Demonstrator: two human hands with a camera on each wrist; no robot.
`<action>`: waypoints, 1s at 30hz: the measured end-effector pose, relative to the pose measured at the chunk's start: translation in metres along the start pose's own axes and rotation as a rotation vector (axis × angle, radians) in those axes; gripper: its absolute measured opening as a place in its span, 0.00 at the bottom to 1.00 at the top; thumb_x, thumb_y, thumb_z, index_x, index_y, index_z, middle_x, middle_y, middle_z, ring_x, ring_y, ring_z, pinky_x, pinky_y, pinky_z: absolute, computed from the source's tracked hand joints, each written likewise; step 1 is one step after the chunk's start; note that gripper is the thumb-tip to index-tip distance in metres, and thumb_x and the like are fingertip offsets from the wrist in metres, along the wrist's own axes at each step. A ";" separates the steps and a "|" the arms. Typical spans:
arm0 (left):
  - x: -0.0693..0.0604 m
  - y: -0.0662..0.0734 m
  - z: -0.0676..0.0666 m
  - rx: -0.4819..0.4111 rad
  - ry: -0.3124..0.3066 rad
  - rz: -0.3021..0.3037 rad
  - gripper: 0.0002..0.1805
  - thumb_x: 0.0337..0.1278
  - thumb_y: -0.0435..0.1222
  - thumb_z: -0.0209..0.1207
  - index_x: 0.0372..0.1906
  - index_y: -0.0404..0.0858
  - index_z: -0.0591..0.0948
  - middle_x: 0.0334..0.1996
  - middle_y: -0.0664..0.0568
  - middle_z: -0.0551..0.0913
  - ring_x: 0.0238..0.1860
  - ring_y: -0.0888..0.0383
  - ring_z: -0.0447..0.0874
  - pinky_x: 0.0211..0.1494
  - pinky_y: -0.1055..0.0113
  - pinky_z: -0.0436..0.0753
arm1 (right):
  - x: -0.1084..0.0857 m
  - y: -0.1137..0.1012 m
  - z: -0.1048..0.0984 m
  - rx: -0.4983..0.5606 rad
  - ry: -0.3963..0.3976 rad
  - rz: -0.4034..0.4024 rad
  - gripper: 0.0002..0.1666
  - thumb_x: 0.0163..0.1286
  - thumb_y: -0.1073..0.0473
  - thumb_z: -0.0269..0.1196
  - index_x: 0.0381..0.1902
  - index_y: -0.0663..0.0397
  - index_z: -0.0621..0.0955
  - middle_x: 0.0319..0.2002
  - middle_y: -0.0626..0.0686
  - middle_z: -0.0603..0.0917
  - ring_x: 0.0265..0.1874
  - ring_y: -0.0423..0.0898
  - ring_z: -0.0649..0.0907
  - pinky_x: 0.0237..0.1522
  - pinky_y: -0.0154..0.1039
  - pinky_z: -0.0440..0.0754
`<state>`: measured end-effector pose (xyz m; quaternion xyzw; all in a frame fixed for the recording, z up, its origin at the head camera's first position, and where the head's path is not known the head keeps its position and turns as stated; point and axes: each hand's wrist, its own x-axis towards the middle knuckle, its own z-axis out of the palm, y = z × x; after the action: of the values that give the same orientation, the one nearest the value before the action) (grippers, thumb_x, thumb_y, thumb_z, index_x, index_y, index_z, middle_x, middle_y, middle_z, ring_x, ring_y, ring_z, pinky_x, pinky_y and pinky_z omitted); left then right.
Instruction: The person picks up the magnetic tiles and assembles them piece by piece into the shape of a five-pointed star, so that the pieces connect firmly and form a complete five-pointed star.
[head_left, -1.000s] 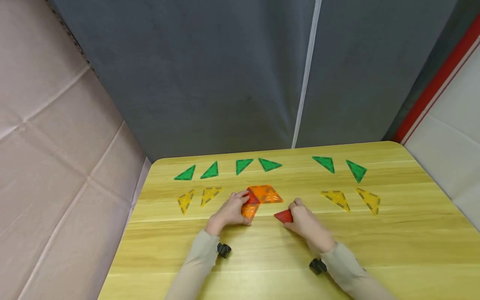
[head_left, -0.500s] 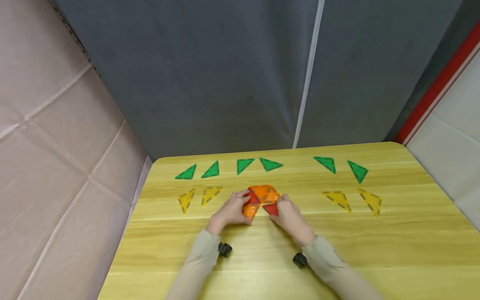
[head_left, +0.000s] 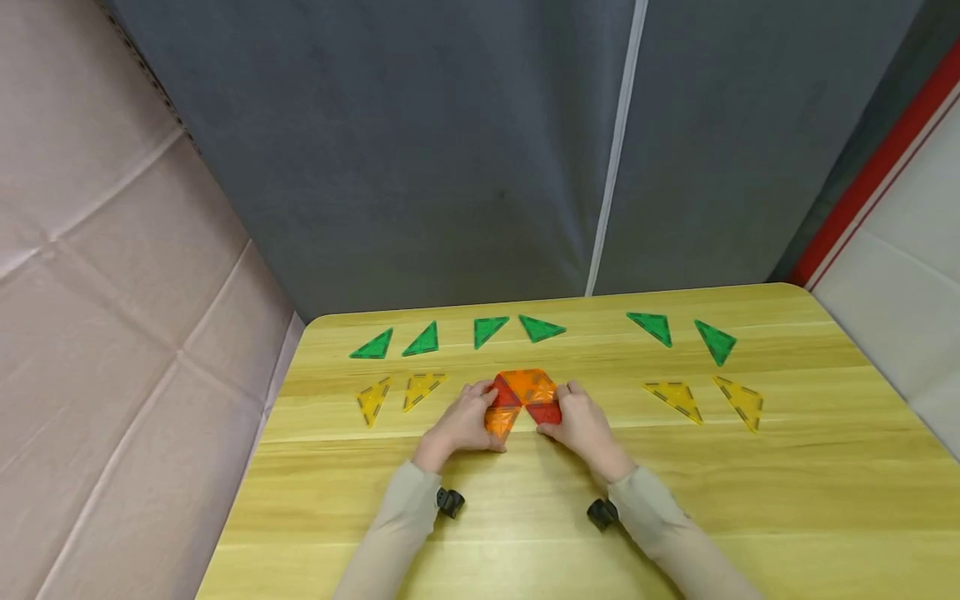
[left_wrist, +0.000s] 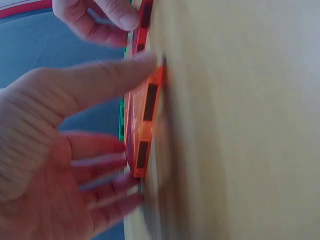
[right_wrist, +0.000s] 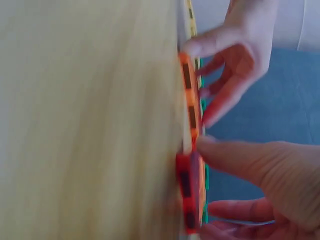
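On the wooden table, orange tiles [head_left: 528,385] and red triangular tiles lie edge to edge in a partial ring. The left hand [head_left: 462,421] spans its left side, thumb and fingers at the edges of the left red tile [head_left: 506,393] and the lower orange tile [head_left: 500,422]. From the right, the right hand [head_left: 584,422] pinches the other red tile [head_left: 543,413], which sits against the upper orange ones. In the left wrist view the left thumb touches the orange tile's edge [left_wrist: 148,110]; the right wrist view shows the right thumb at the red tile [right_wrist: 186,192].
Several green triangles [head_left: 425,340] lie along the table's back. Yellow triangles lie in pairs, one pair at left [head_left: 372,402] and one at right [head_left: 673,400]. A dark grey curtain [head_left: 450,167] hangs behind the table, with a pale padded wall [head_left: 112,333] to the left.
The right hand has moved left and slightly forward with its red tile, which now meets the orange tiles. The left hand has stayed nearly still on the left side.
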<state>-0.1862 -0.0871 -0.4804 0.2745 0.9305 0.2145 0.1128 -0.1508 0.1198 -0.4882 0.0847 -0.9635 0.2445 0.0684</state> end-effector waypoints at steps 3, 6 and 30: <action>-0.002 0.003 0.004 0.013 0.058 -0.045 0.51 0.34 0.51 0.74 0.63 0.26 0.68 0.60 0.38 0.68 0.57 0.44 0.67 0.58 0.54 0.72 | 0.003 0.004 0.001 0.007 -0.001 0.016 0.43 0.42 0.49 0.78 0.50 0.72 0.75 0.42 0.63 0.73 0.38 0.56 0.75 0.41 0.50 0.79; -0.002 0.007 0.010 0.028 0.130 -0.078 0.46 0.37 0.51 0.72 0.59 0.25 0.71 0.52 0.39 0.71 0.50 0.46 0.69 0.53 0.56 0.74 | 0.006 0.004 0.003 -0.025 -0.030 0.017 0.50 0.44 0.45 0.76 0.57 0.72 0.71 0.47 0.66 0.74 0.43 0.60 0.74 0.42 0.53 0.79; 0.008 0.012 0.016 -0.046 0.165 -0.053 0.42 0.42 0.45 0.71 0.58 0.21 0.70 0.49 0.39 0.72 0.49 0.46 0.69 0.53 0.59 0.74 | 0.016 0.010 0.001 -0.138 -0.121 0.091 0.45 0.51 0.43 0.71 0.58 0.70 0.72 0.48 0.66 0.74 0.44 0.61 0.73 0.36 0.56 0.79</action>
<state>-0.1816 -0.0685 -0.4903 0.2287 0.9384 0.2546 0.0476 -0.1679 0.1256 -0.4907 0.0503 -0.9833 0.1746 0.0046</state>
